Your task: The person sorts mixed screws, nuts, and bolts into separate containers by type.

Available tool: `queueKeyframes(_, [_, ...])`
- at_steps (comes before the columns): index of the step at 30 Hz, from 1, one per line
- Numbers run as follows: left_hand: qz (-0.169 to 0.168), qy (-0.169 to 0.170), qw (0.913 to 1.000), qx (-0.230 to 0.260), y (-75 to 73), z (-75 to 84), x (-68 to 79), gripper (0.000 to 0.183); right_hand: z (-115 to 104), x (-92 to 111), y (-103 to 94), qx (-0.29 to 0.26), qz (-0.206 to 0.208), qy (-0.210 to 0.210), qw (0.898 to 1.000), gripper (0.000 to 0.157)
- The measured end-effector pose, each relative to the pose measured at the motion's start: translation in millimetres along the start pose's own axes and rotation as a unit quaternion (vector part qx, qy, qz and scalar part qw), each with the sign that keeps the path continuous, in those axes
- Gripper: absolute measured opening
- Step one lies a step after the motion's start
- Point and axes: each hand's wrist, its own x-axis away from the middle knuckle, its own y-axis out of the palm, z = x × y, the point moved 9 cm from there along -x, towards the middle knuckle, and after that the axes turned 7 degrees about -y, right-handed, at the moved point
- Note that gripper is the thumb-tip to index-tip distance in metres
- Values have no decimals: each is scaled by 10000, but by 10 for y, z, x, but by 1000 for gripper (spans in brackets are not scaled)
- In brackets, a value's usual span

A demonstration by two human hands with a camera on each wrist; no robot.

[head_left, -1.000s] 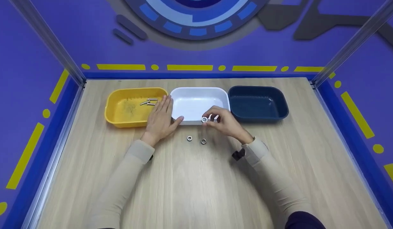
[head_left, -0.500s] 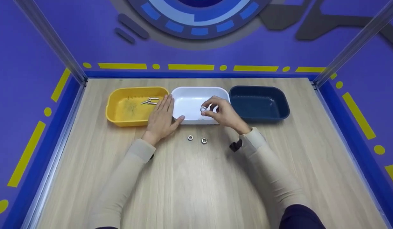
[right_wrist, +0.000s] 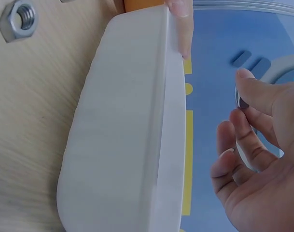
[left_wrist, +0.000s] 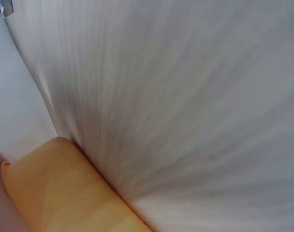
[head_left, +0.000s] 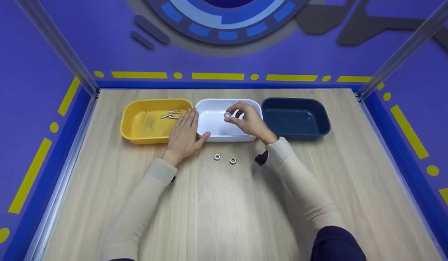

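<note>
White tray (head_left: pixel 211 121) interior: head view only

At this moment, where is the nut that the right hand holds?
In the head view, the held nut is pinched by the right hand above the white tray, which has the yellow tray at its left and the navy tray at its right.

There are three nuts (right_wrist: pixel 12 25), three visible bolts (head_left: pixel 175 112) and three bins (head_left: pixel 227 138) — one yellow, one white, one dark.
</note>
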Motion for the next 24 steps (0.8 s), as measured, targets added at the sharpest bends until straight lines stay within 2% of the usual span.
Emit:
queueKeyframes(6, [-23, -31, 10000, -3, 1, 1, -1, 95, 66, -107, 7, 186, 161, 123, 9996, 21])
queueKeyframes(13, [-76, -71, 9999, -8, 8, -5, -6, 95, 247, -190, 41, 278, 335, 595, 9973, 24])
queueKeyframes(18, [-43, -34, 10000, -8, 8, 3, -6, 95, 360, -254, 68, 290, 491, 737, 9956, 24])
queueKeyframes(24, [-152, -74, 9999, 27, 27, -3, -12, 97, 475, -321, 74, 361, 717, 948, 9922, 25])
